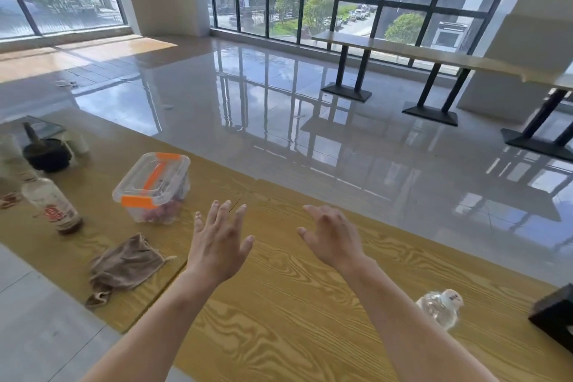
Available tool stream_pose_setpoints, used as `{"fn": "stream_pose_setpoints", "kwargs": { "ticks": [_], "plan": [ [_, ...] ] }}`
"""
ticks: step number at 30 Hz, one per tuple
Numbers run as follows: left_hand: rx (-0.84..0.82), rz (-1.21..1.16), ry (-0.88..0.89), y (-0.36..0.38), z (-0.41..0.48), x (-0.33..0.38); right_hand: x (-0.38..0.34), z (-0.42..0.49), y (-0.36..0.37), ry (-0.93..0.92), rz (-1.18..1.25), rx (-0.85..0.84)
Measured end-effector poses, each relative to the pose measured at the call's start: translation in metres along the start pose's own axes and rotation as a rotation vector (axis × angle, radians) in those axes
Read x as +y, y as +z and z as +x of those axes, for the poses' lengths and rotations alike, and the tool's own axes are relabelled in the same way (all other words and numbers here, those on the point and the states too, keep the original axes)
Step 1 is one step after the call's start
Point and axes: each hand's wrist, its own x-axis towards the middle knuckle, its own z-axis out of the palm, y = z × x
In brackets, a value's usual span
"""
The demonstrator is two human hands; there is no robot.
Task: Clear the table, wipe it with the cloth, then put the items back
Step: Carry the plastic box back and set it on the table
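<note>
A long wood-grain table (294, 298) runs from left to lower right. My left hand (218, 242) and my right hand (333, 237) hover above its middle, fingers spread, holding nothing. A crumpled brown cloth (124, 267) lies just left of my left hand. Behind it stands a clear plastic box (153, 187) with orange clips and handle. A clear bottle with a red label (51, 205) stands further left, near a dark bowl with a pestle (46, 153). A clear water bottle (440, 308) sits to the right of my right forearm.
A black box (555, 316) stands at the table's right end. A glossy tiled floor (279, 108) lies beyond the table's far edge. Further tables on black pedestal legs (434, 87) line the window wall at the back right.
</note>
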Motion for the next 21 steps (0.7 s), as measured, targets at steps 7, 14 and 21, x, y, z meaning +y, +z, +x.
{"fn": "stream_pose_setpoints", "kwargs": {
  "ticks": [7,14,21],
  "plan": [
    [0.013,0.022,-0.079,-0.001,0.019,-0.046,-0.038,0.040,0.022,-0.088,0.032,-0.035],
    [0.031,0.065,-0.194,0.001,0.030,-0.092,-0.072,0.091,0.057,-0.222,0.062,-0.116],
    [0.030,0.114,-0.246,0.002,0.060,-0.162,-0.127,0.141,0.102,-0.229,0.141,-0.218]
  ]
}}
